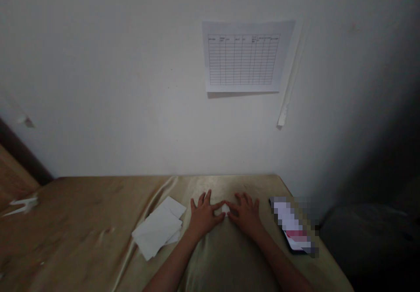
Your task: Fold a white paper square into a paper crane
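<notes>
Both my hands rest side by side on a table draped in a shiny beige cloth (98,222). My left hand (202,214) and my right hand (245,212) lie with fingers spread, thumbs and forefingers meeting over a small white piece of paper (225,209). The fingertips press on that paper, and most of it is hidden under them. A loose pile of white paper sheets (159,231) lies just left of my left hand.
A phone (292,230) with a lit screen lies to the right of my right hand near the table's right edge. A printed table sheet (243,57) hangs on the white wall behind. Dark space lies beyond the right edge.
</notes>
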### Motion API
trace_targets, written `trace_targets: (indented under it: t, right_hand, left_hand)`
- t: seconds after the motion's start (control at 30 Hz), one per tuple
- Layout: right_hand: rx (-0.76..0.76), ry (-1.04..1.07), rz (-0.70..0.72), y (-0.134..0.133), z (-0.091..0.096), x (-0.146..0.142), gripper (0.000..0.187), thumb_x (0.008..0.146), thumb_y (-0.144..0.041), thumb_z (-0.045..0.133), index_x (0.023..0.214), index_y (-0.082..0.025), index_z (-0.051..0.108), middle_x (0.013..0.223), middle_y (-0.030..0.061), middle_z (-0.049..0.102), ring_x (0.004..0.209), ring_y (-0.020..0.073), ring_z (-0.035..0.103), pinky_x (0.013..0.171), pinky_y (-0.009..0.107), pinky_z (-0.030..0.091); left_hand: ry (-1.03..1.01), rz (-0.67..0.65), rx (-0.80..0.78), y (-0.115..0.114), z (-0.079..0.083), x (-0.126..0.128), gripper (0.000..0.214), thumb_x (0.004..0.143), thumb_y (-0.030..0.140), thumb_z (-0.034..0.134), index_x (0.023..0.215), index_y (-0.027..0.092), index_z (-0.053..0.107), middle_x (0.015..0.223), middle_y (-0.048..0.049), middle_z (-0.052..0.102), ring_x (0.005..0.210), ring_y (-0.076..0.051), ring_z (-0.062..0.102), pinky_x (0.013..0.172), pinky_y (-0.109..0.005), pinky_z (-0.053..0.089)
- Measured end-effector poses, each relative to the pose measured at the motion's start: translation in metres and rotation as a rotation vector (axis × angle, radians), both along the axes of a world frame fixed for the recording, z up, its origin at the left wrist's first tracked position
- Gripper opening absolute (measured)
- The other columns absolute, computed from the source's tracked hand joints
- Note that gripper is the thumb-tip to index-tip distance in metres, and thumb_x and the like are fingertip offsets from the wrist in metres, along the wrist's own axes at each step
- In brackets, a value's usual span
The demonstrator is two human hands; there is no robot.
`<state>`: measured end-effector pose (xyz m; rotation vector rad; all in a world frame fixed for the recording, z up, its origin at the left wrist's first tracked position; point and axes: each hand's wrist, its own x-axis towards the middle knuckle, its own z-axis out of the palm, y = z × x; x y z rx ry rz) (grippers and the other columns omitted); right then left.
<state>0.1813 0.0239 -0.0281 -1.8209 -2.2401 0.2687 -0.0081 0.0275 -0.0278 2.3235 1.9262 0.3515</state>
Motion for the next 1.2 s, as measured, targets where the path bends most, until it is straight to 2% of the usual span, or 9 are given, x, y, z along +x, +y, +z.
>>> trace_targets:
  t: [0.23,0.47,0.67,0.8,0.9,1.07,1.2]
  right_hand:
    - [0.055,0.015,-0.015,-0.002,-0.008,0.002,0.048,0.091,-0.052,0.053,0.138,-0.045,0.048,0.152,0.0044,0.04,0.143,0.0316,0.026,0.113,0.065,0.004]
    - [0.058,0.169,-0.037,-0.001,-0.007,0.003,0.035,0.085,-0.046,0.064,0.12,-0.045,0.064,0.144,0.0008,0.05,0.139,0.0302,0.031,0.115,0.061,0.005]
    - [0.06,0.218,-0.056,0.0,-0.007,0.004,0.038,0.08,-0.043,0.069,0.118,-0.038,0.068,0.138,0.0028,0.055,0.136,0.0306,0.035,0.116,0.057,0.011]
    - [0.094,0.245,-0.06,0.002,-0.011,0.006,0.04,0.078,-0.043,0.072,0.117,-0.033,0.069,0.137,0.0046,0.056,0.135,0.0305,0.035,0.115,0.051,0.017]
    - [0.115,0.266,-0.043,0.003,-0.013,0.007,0.035,0.079,-0.041,0.071,0.114,-0.034,0.071,0.136,0.004,0.057,0.135,0.03,0.036,0.115,0.048,0.019]
    - [0.12,0.297,-0.019,0.005,-0.014,0.007,0.02,0.082,-0.038,0.069,0.1,-0.034,0.076,0.128,0.0016,0.063,0.133,0.0296,0.038,0.113,0.047,0.021]
    - [0.128,0.312,-0.015,0.005,-0.014,0.007,0.02,0.082,-0.038,0.07,0.1,-0.034,0.076,0.126,0.0007,0.065,0.132,0.0291,0.04,0.113,0.045,0.024]
  left_hand:
    - [0.007,0.001,-0.002,-0.001,-0.001,0.0,0.063,0.081,0.062,0.059,0.141,0.048,0.044,0.162,-0.0071,0.026,0.147,-0.038,0.023,0.11,-0.074,0.004]
    - [-0.099,-0.064,-0.026,-0.004,0.003,0.005,0.049,0.084,0.043,0.062,0.133,0.041,0.056,0.162,-0.0058,0.025,0.146,-0.036,0.023,0.111,-0.073,0.004]
    - [-0.23,-0.056,0.004,-0.004,0.005,0.009,0.039,0.079,0.027,0.068,0.117,0.035,0.067,0.156,-0.0037,0.037,0.143,-0.032,0.03,0.113,-0.07,0.01]
    - [-0.305,-0.048,0.056,-0.004,0.007,0.009,0.034,0.076,0.021,0.072,0.108,0.03,0.068,0.15,-0.0044,0.045,0.139,-0.03,0.037,0.114,-0.066,0.015]
    - [-0.346,-0.076,0.116,-0.004,0.006,0.008,0.031,0.075,0.019,0.074,0.103,0.029,0.069,0.147,-0.0044,0.048,0.135,-0.03,0.04,0.114,-0.064,0.017]
    - [-0.402,-0.118,0.193,-0.004,0.006,0.006,0.012,0.079,0.022,0.072,0.089,0.028,0.073,0.143,-0.0031,0.052,0.133,-0.028,0.042,0.115,-0.062,0.019]
    - [-0.423,-0.113,0.202,-0.003,0.009,0.007,0.008,0.078,0.023,0.073,0.084,0.028,0.075,0.142,-0.0018,0.054,0.132,-0.028,0.044,0.115,-0.06,0.023]
